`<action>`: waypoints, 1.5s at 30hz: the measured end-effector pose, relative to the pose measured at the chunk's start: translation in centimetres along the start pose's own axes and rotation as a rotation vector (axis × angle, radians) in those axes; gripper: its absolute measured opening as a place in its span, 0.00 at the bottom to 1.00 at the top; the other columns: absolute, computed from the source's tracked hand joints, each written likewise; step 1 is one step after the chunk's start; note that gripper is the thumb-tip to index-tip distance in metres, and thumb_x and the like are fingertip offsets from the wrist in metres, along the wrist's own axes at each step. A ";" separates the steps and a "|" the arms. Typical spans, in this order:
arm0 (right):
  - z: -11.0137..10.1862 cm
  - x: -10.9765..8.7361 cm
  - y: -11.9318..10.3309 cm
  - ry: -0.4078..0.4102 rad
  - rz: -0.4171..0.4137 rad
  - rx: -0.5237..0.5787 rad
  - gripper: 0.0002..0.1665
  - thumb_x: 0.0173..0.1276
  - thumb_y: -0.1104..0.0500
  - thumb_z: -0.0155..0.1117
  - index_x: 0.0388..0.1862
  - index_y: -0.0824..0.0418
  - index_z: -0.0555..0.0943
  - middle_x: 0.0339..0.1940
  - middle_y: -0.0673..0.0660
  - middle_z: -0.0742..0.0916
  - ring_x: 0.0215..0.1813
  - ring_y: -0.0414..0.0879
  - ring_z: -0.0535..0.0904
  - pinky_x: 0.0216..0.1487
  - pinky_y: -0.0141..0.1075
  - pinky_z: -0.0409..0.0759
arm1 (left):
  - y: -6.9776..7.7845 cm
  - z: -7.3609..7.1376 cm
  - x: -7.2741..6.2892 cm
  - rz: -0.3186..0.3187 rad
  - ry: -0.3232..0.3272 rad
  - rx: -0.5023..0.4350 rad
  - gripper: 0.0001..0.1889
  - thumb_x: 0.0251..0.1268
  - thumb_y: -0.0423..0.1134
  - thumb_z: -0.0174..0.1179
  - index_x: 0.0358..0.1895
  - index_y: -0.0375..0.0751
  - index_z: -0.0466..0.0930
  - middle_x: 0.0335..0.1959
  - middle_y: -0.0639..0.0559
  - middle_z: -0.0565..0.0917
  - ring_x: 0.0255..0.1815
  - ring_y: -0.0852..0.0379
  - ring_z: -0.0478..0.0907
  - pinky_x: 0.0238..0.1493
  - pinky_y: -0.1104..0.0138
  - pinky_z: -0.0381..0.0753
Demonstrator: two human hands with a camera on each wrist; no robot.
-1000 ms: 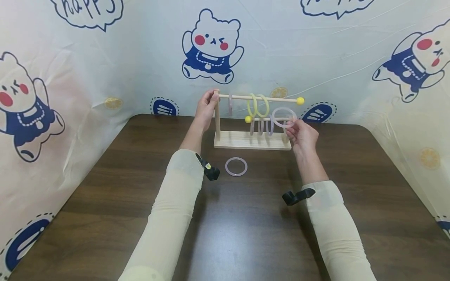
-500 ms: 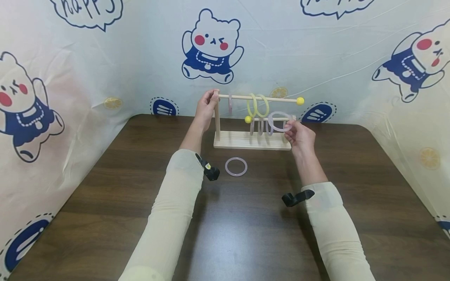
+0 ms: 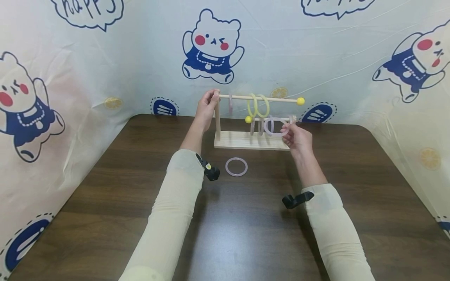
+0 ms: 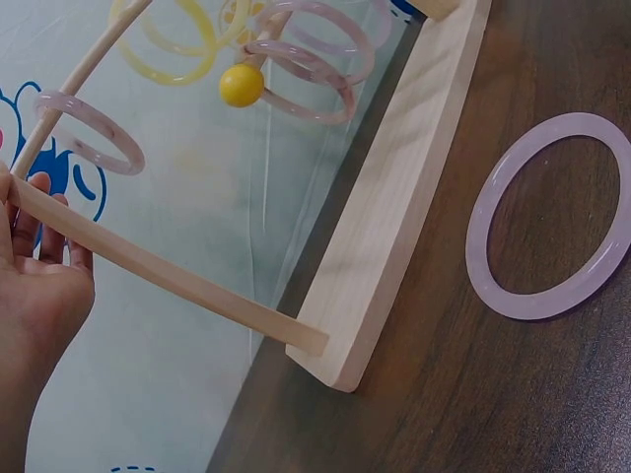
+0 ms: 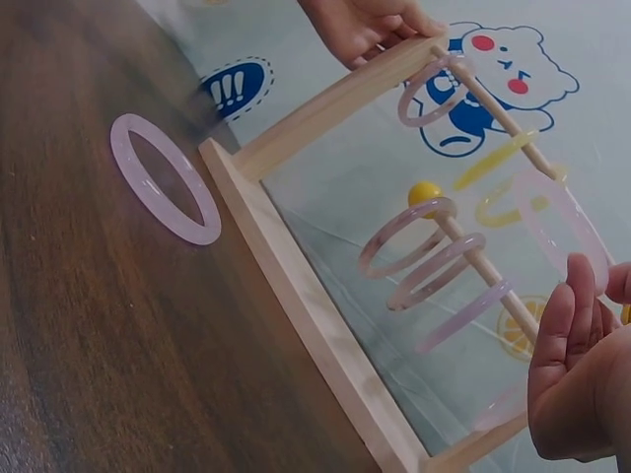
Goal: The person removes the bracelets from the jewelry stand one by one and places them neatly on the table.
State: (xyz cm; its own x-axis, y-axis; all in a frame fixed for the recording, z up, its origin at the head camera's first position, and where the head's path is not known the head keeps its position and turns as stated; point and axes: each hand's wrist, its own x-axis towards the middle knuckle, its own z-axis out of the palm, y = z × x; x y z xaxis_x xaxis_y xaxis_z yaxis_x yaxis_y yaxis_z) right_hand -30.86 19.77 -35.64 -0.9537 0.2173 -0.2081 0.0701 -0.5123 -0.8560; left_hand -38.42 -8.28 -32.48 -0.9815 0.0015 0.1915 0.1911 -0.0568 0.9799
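My left hand [image 3: 205, 111] holds the top of the left post of a wooden bangle stand [image 3: 246, 141]. My right hand [image 3: 299, 138] pinches a pale lilac bangle [image 3: 275, 135] by its right edge, in front of the lower rod. In the right wrist view this held bangle [image 5: 532, 202] overlaps the upper rod; whether it touches is unclear. On the upper rod hang one pinkish bangle [image 4: 99, 161] and two yellow bangles [image 5: 498, 161]. Several purplish bangles [image 5: 463, 320] hang on the lower rod. Another lilac bangle [image 4: 478, 236] lies flat on the table before the stand.
The dark wooden table [image 3: 232, 218] stretches around the stand. Behind it hangs a pale printed cloth [image 3: 151, 58] with cartoon bears. Yellow balls cap the free ends of the upper rod [image 3: 300, 101] and the lower rod [image 3: 248, 119].
My right hand has shifted left and slightly down, carrying the lilac bangle from near the right post to in front of the lower rod's bangles. My left hand and the stand have stayed still.
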 end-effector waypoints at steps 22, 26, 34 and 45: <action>-0.3 0.0 1.0 -0.119 0.054 -0.115 0.15 0.61 0.70 0.52 0.16 0.64 0.80 0.15 0.54 0.82 0.14 0.40 0.73 0.17 0.29 0.71 | -0.1 0.0 0.1 -0.015 0.006 0.000 0.22 0.68 0.48 0.49 0.61 0.43 0.69 0.54 0.49 0.73 0.56 0.57 0.69 0.60 0.67 0.63; -0.4 0.1 1.3 -0.144 0.064 -0.147 0.17 0.61 0.70 0.50 0.16 0.62 0.80 0.15 0.53 0.82 0.14 0.39 0.74 0.18 0.28 0.71 | -0.1 0.0 0.1 -0.017 0.006 -0.016 0.21 0.68 0.47 0.49 0.61 0.42 0.69 0.53 0.48 0.73 0.55 0.57 0.69 0.59 0.67 0.64; -0.5 0.2 1.7 -0.137 0.081 -0.229 0.14 0.60 0.69 0.53 0.18 0.62 0.81 0.14 0.51 0.82 0.16 0.39 0.74 0.20 0.28 0.71 | -0.1 -0.1 0.2 -0.017 0.004 -0.031 0.21 0.68 0.47 0.49 0.60 0.42 0.69 0.53 0.48 0.73 0.56 0.56 0.69 0.60 0.67 0.64; -0.8 0.2 2.3 -0.136 0.104 -0.292 0.15 0.57 0.70 0.53 0.16 0.60 0.81 0.14 0.51 0.82 0.16 0.39 0.74 0.21 0.28 0.72 | 0.0 0.0 0.2 -0.016 0.003 -0.031 0.21 0.68 0.46 0.49 0.61 0.41 0.69 0.55 0.48 0.73 0.56 0.56 0.69 0.59 0.68 0.64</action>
State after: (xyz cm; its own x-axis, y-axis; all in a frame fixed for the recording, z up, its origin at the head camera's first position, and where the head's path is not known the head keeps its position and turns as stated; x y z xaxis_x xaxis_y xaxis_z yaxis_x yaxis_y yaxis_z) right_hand -30.68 19.26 -38.07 -0.9658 0.0533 -0.2537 0.2316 -0.2622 -0.9368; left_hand -38.60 -8.31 -32.48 -0.9845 -0.0003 0.1755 0.1749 -0.0881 0.9806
